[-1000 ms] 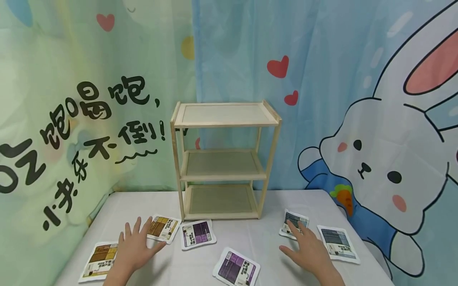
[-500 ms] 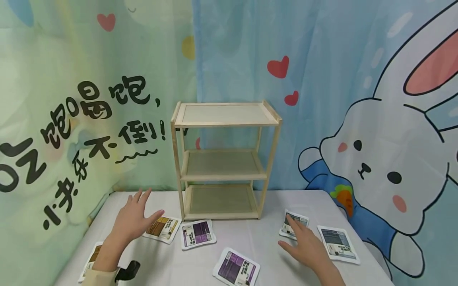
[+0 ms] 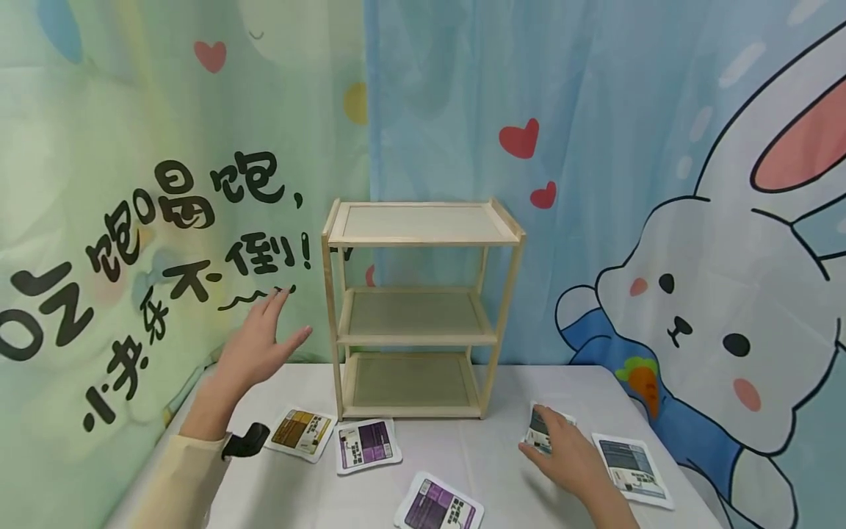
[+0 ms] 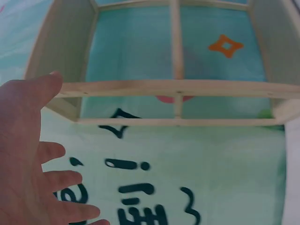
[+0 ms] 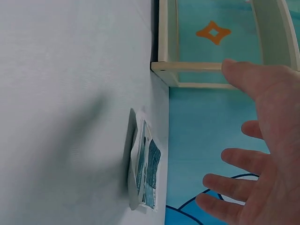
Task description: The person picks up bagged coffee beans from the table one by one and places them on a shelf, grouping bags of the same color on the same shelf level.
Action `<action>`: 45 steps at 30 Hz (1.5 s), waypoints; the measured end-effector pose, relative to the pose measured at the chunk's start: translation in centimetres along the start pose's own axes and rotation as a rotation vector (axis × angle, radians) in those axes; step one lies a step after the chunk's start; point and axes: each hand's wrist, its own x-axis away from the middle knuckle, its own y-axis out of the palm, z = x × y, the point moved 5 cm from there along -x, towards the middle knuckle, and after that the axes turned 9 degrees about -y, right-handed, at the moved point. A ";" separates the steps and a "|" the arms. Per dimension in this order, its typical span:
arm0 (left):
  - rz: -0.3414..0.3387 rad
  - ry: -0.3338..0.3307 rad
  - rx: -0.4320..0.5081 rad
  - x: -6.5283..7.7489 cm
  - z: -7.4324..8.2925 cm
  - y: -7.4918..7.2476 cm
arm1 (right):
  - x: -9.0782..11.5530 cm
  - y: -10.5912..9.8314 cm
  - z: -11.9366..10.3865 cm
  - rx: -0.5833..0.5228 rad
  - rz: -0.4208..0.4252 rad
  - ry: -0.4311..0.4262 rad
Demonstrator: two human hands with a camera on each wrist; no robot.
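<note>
My left hand [image 3: 259,349] is raised in the air to the left of a three-tier wooden shelf [image 3: 423,340], fingers spread and holding nothing. In the left wrist view its thumb overlaps the image of the shelf's side; the head view shows a gap between them. My right hand [image 3: 571,459] hovers over the table with fingers extended, partly covering a teal-labelled packet [image 3: 539,432] in the head view. The right wrist view shows that packet [image 5: 147,168] lying on the cloth, apart from the fingers. Another grey-blue packet [image 3: 633,470] lies right of this hand.
A brown-yellow packet [image 3: 301,433] and a purple packet [image 3: 366,445] lie before the shelf's left front. A second purple packet [image 3: 439,504] is nearer the front edge. The white-clothed table [image 3: 502,455] meets printed curtains [image 3: 436,95] behind and at both sides.
My left hand has risen from above the brown-yellow packets, up beside the shelf. The right hand stays almost in place. The head view has tilted slightly upward, and the far-left packet is now hidden.
</note>
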 end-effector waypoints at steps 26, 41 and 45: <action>0.014 0.029 0.242 -8.1 8.8 -4.9 | -0.3 0.9 1.6 0.003 0.017 0.086; 0.087 -0.089 0.461 -9.5 10.1 -4.2 | -0.6 2.9 3.7 0.045 0.091 0.232; 0.106 -0.088 0.526 -9.6 9.6 -3.5 | -0.8 3.5 4.0 0.064 0.087 0.292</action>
